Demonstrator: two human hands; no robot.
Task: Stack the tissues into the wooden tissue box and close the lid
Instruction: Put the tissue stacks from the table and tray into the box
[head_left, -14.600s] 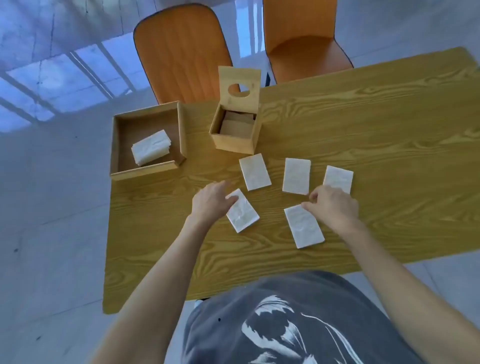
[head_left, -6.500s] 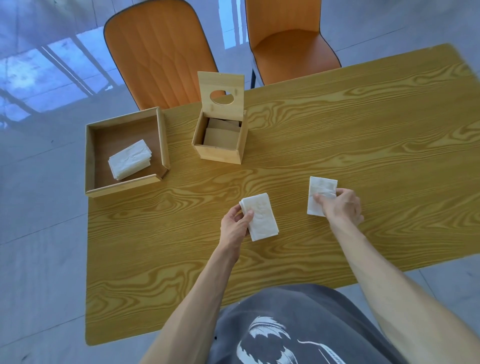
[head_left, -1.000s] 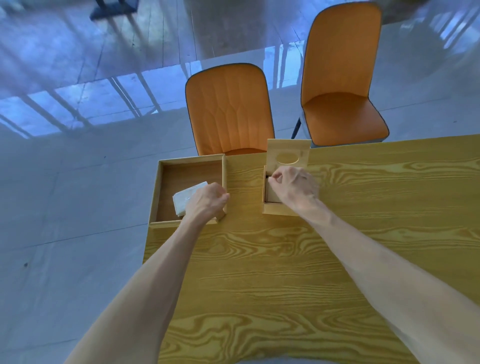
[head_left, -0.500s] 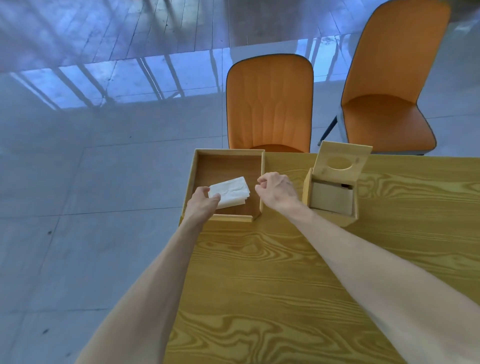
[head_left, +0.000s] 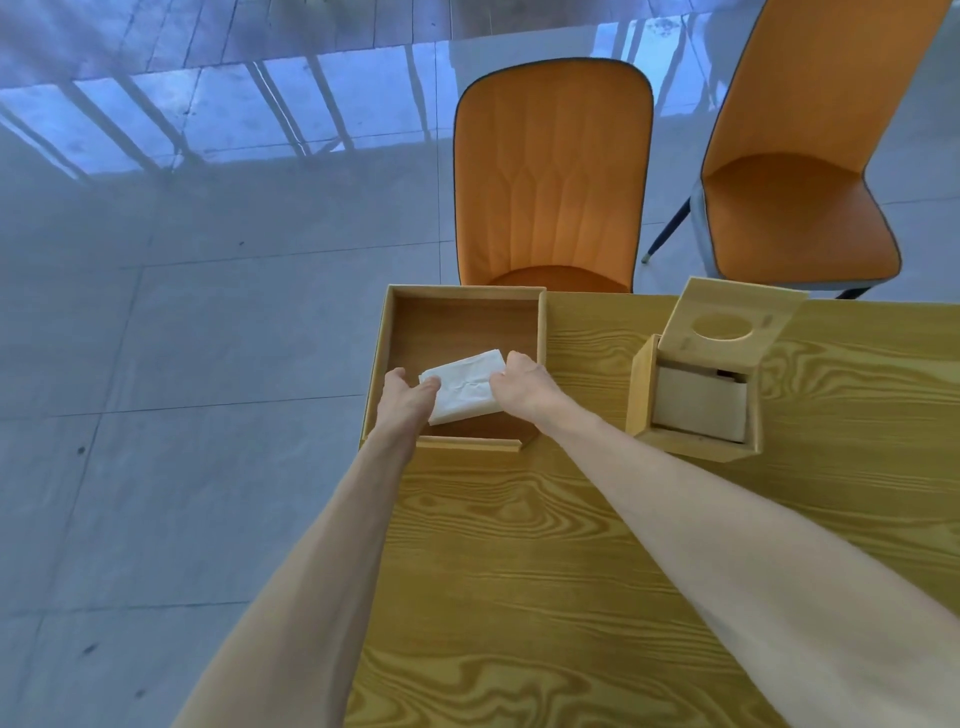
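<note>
A white stack of tissues (head_left: 464, 391) lies inside an open wooden tray (head_left: 542, 332) at the table's far left corner. My left hand (head_left: 407, 395) grips the stack's left end and my right hand (head_left: 519, 387) grips its right end. To the right stands the wooden tissue box (head_left: 641, 387) with its lid (head_left: 737, 322) tilted up, a round hole in the lid. Folded tissues (head_left: 698, 405) lie inside the box.
The wood-grain table (head_left: 597, 571) runs toward me, its left edge next to my left forearm. Two orange chairs (head_left: 550, 171) (head_left: 795, 208) stand behind the far edge. Grey tiled floor (head_left: 182, 364) lies to the left.
My right hand left the tissue box and moved left into the tray. Both hands have now closed on the ends of the tissue stack. The view has turned left.
</note>
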